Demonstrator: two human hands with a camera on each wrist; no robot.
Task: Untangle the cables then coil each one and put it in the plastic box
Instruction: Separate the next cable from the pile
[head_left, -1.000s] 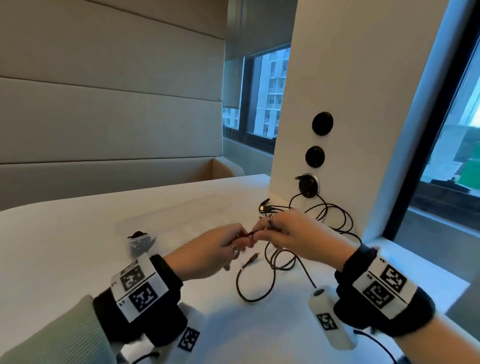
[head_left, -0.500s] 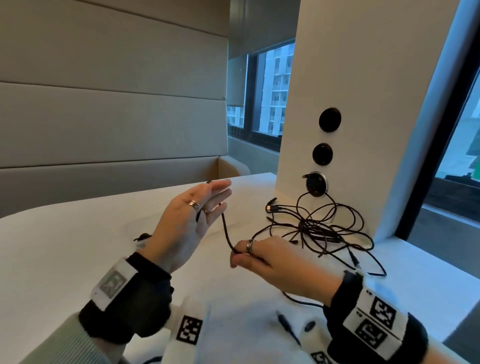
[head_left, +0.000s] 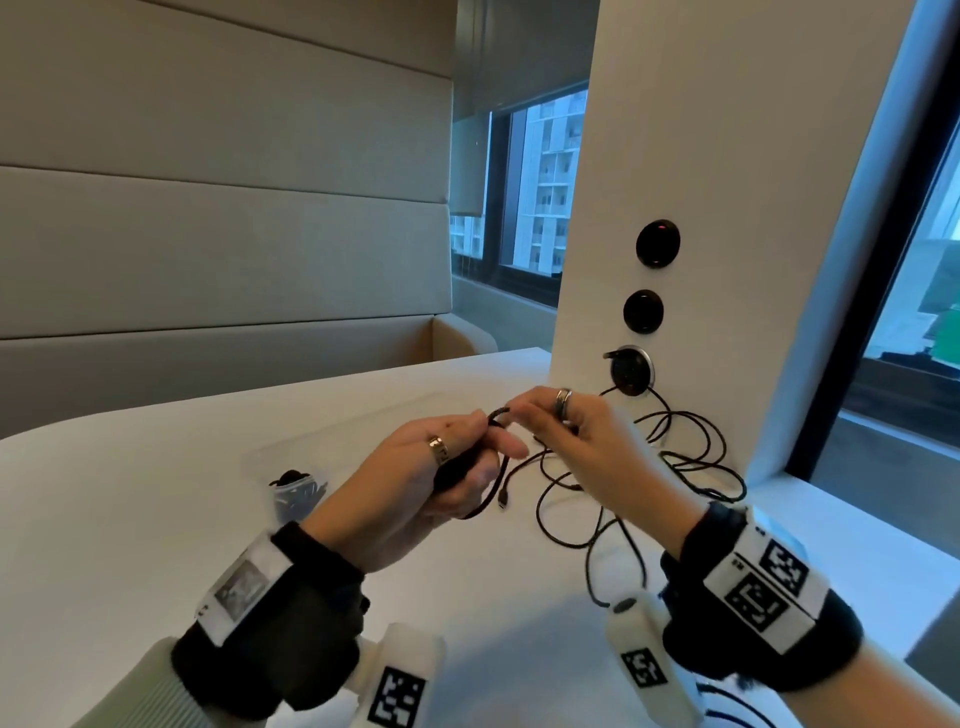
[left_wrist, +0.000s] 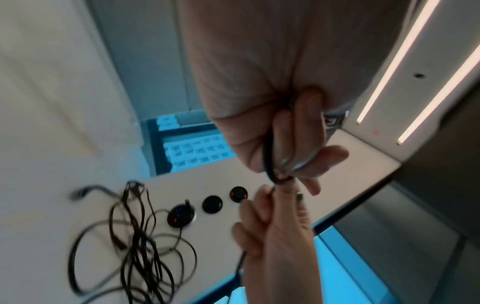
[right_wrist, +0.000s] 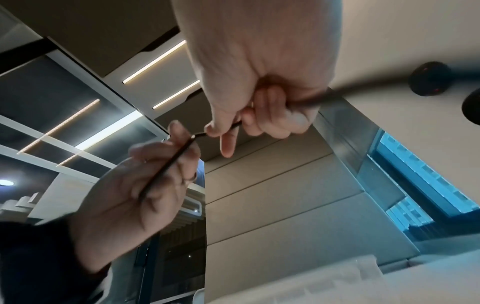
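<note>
Cable (head_left: 494, 470), thin and black, is pinched in both hands above the worktop (head_left: 130, 519): the left hand (head_left: 421, 483) grips gathered loops, the right hand (head_left: 576, 441) nips the strand beside it. The free end trails into the tangle (head_left: 670, 467) by the pillar (head_left: 701, 208). Pulling hard could, I judge, tighten a knot there or spill the loops. The box (head_left: 298, 493) sits well left.

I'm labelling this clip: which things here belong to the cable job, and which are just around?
Job:
- cable both hands hold
- left hand
- right hand
- tangled cables
- plastic box

Around:
- wall sockets
- table
- window
</note>
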